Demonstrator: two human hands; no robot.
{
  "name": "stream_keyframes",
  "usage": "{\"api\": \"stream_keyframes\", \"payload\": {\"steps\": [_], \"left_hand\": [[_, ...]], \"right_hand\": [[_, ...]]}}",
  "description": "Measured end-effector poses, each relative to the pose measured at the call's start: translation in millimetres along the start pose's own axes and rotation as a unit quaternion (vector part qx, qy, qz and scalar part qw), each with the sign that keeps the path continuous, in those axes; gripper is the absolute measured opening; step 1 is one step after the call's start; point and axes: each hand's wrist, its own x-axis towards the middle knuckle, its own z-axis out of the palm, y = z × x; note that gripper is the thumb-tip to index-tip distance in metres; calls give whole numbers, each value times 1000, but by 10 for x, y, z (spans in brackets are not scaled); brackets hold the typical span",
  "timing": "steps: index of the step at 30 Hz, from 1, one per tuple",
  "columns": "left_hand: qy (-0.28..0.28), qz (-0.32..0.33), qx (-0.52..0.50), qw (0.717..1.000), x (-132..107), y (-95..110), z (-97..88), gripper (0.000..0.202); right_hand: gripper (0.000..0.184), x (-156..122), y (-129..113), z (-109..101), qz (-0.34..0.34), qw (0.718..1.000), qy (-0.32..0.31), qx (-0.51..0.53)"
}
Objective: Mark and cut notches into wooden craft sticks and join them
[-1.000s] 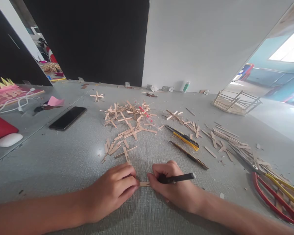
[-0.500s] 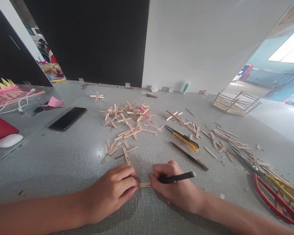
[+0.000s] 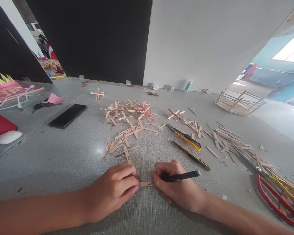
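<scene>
Lower centre of frame: my left hand [image 3: 120, 184] is pinching a wooden strip [image 3: 145, 184], and my right hand [image 3: 180, 192] has its grip wrapped round a black tool [image 3: 186, 175].

Sticks [image 3: 134, 130] lie between phone [image 3: 68, 116] and knife [image 3: 187, 139].

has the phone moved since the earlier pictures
No. The phone lies in the same place beside the table seam; everything on the table shifts slightly in view together, so the camera likely moved.
</scene>
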Motion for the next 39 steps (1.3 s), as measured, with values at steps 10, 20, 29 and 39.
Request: {"api": "stream_keyframes", "payload": {"steps": [10,20,29,39], "left_hand": [[-2,-3,3,1000,12,-4,-1,24],[-1,-4,-1,1000,2,5,-21,25],[-2,-6,-4,1000,1,-1,0,24],[0,-1,5,1000,6,4,-9,26]], "right_hand": [[41,-29,-5,20,19,999,-8,29],[42,-26,-48,6,-21,999,9,-36],[43,-8,-27,-13,-71,994,19,-83],[40,-13,-31,20,20,999,-5,32]]}}
